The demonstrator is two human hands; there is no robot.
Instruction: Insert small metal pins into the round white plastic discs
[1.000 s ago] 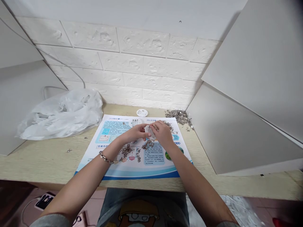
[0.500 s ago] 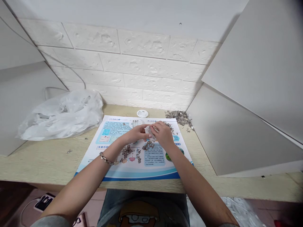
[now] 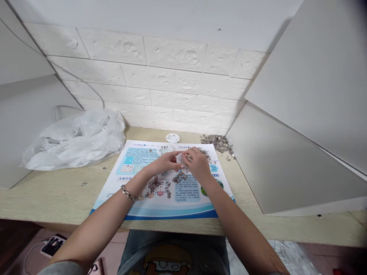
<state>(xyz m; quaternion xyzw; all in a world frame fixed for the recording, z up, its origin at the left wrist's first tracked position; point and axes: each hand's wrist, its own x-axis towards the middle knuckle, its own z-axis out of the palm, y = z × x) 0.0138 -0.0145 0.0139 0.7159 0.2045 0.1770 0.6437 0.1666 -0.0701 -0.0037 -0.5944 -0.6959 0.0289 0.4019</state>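
My left hand (image 3: pixel 166 164) grips a small white round plastic piece (image 3: pixel 180 158) between thumb and fingers, above the printed sheet. My right hand (image 3: pixel 197 162) is closed in a pinch against the same piece; whatever its fingertips hold is too small and covered to make out. Small metal parts lie in little piles below the hands, one pile (image 3: pixel 180 177) just under the fingers and another pile (image 3: pixel 154 184) by my left wrist. Beyond my right hand is a further pile of metal parts (image 3: pixel 205 154). Another white plastic piece (image 3: pixel 164 149) rests on the sheet behind my left hand.
A printed sheet (image 3: pixel 160 212) covers the middle of the table (image 3: pixel 63 202). A white disc (image 3: pixel 172 138) lies near the wall, with a large metal heap (image 3: pixel 218 144) to its right. A plastic bag of white pieces (image 3: pixel 77 141) sits at left; a white panel (image 3: pixel 275 164) stands at right.
Both hands stay in nearly the same place. The white piece looks slightly turned between the fingers, and the right fingertips have shifted a little on it.
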